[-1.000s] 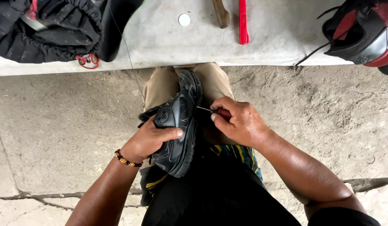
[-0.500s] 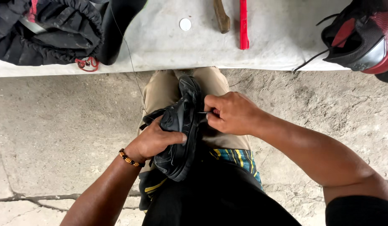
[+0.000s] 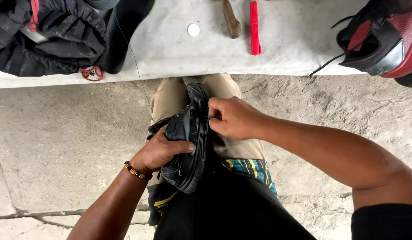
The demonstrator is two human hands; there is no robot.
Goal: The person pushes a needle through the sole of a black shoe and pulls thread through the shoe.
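A rough concrete floor (image 3: 59, 142) runs under a pale sheet (image 3: 170, 49) spread at the top of my view, bearing a dark bag (image 3: 50, 40), a white cap (image 3: 193, 30), a red tool (image 3: 255, 26), a wooden handle (image 3: 231, 20) and a red-and-black sneaker (image 3: 383, 40). On my lap, the left hand (image 3: 159, 153) is wrapped around a black shoe (image 3: 188, 146) turned on its edge, while the right hand (image 3: 232, 118) pinches something thin at the sole's rim, probably a needle, too small to make out. A fine thread (image 3: 137, 71) trails up toward the sheet. I judge the risks to be a pricked fingertip, the shoe twisting in that clasp, or the thread snagging.
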